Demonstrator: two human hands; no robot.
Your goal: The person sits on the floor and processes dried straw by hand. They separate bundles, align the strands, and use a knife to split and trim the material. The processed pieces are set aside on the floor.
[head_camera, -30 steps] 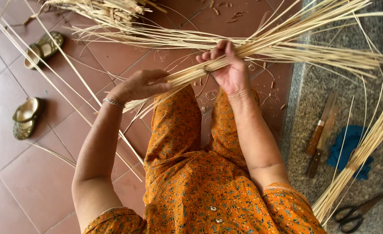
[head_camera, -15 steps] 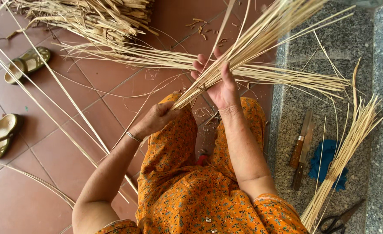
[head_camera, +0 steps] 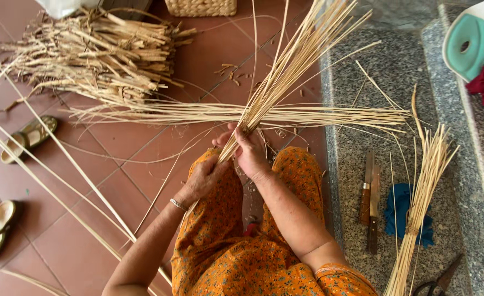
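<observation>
Right hand: your fingers wrap tight around the bundle of pale thin cane strips.
Left hand: your fingers curl closed on the bundle's lower end.

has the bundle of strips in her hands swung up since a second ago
Yes. The bundle of strips now stands steeply across the flat-lying strips; earlier it lay nearly along them.

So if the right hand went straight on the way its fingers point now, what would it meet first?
The right hand points up-left, gripping the held reed bundle. Going straight on, it would probably first meet the flat layer of reeds lying across the tiled floor; depth is unclear.
</observation>
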